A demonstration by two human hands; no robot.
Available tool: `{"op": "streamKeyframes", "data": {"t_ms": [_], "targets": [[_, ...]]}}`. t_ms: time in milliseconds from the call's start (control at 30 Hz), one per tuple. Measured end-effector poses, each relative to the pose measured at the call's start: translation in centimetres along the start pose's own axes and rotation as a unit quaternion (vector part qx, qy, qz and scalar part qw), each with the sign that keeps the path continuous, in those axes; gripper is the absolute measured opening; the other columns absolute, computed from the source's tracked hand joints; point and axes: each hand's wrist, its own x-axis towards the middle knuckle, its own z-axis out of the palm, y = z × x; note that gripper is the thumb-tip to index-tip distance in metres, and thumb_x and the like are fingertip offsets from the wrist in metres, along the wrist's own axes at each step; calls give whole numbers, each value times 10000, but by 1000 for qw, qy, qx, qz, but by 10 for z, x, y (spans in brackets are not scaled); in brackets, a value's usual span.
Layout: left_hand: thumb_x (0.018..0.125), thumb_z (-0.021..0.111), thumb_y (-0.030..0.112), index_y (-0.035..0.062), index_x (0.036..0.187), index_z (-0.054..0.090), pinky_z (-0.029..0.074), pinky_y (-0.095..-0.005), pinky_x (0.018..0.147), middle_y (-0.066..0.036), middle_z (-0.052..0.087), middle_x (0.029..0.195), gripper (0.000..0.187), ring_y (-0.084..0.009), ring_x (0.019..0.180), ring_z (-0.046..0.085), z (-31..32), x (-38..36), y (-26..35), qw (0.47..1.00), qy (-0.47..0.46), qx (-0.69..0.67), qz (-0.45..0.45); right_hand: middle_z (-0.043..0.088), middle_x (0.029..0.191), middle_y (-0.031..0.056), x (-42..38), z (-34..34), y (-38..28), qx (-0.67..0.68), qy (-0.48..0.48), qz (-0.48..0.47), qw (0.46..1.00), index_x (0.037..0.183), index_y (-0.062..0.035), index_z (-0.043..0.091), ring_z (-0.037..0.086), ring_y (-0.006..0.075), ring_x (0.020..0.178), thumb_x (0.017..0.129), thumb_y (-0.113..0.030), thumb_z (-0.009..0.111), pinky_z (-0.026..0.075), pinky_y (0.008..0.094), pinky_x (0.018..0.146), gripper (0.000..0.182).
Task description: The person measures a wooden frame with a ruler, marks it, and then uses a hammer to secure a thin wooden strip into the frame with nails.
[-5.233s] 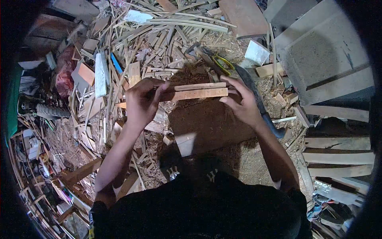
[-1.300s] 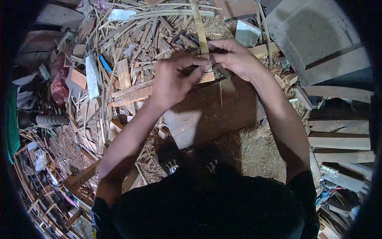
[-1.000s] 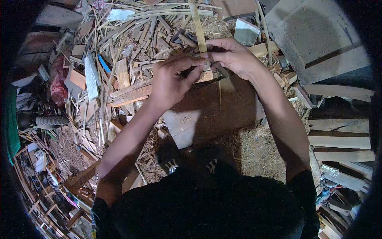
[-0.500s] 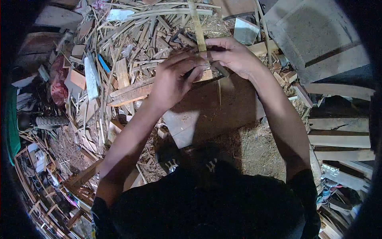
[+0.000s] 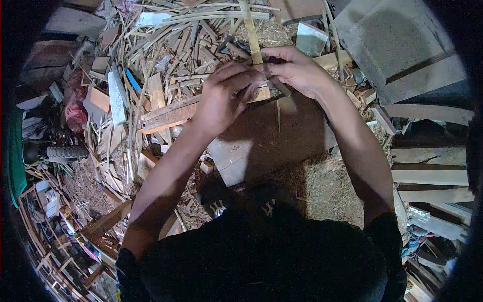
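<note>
A narrow yellowish strip runs from the fingers of my right hand away toward the top of the view. That hand is closed, pinching the strip near its lower end. My left hand is closed too, its fingertips meeting the right ones at the strip's lower end; what it pinches is hidden. Below the fingertips, a wooden plank passes under my left hand, its pale end showing to the right. A short dark bar slants out under my right fingers. A flat brown board lies below.
Thin wood offcuts pile up beyond my hands. A large grey panel leans at upper right, above several stacked boards. A wheel and red plastic are at left. Sawdust covers the floor near my feet.
Almost nothing differs. Both hands keep their hold at the strip's end, with my left hand shifted very slightly to the right along with the view.
</note>
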Motion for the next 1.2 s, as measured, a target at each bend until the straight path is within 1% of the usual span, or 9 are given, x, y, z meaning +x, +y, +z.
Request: {"op": "streamKeyframes", "data": {"t_ms": [500,667,767,800,833,900,1000,1133,1200], "targets": [[765,759,-17,46,1008,736,571,-387,826,-101,709,990,252,-307,929,674,2,-3,0,1000,6,20,6,706,1093,41,-5,-2,-11,-75,-19,-37,996,1254,-31,663,651,115,941,958,-195,692,540,290,806,340],[767,754,-20,40,1000,732,564,-388,798,-110,697,952,241,-313,897,663,0,-2,4,1000,12,20,14,678,1048,83,-12,2,-18,10,57,27,998,1219,-2,669,642,150,909,996,-311,644,568,325,811,381],[768,754,-18,34,987,730,558,-384,785,-112,694,948,227,-312,883,658,-1,-2,5,1000,9,22,13,679,973,44,-16,-8,-12,60,111,19,992,1181,-52,685,657,150,876,1033,-387,571,546,305,794,384],[768,755,-17,31,980,729,555,-382,781,-113,694,946,219,-311,877,656,-1,-1,5,1000,9,26,14,694,1008,108,-16,-7,-7,34,169,38,984,1200,-30,665,684,247,919,1039,-437,529,550,371,816,458],[768,755,-17,31,980,729,555,-382,781,-113,694,946,219,-311,877,656,-1,-1,5,999,10,27,15,694,1008,108,-13,-13,7,32,168,37,985,1200,-30,665,684,247,919,1039,-437,529,550,371,816,458],[767,756,-16,29,968,729,555,-379,784,-113,693,943,208,-308,875,657,0,-1,6,1000,6,9,2,681,1062,201,-3,-30,51,-396,229,52,888,1237,-17,633,672,385,991,1020,-429,553,540,462,840,473],[768,754,-17,30,965,729,556,-381,785,-117,692,942,204,-308,875,657,0,-1,4,1000,2,22,9,646,1103,273,-4,-23,109,-473,191,-18,860,1221,1,606,627,481,1050,988,-380,585,526,522,849,447],[768,752,-18,30,964,730,554,-382,791,-119,690,939,203,-311,878,656,2,-3,2,1000,1,16,3,640,1111,281,-3,0,113,-519,236,24,821,1262,11,492,614,488,1065,923,-217,632,525,540,856,432],[765,752,-19,24,964,728,552,-380,803,-120,689,935,205,-313,880,655,2,-3,2,1000,-1,10,3,645,1114,274,26,-30,169,-516,232,-29,824,1263,-1,494,615,490,1062,897,-195,647,529,536,864,441]]}}
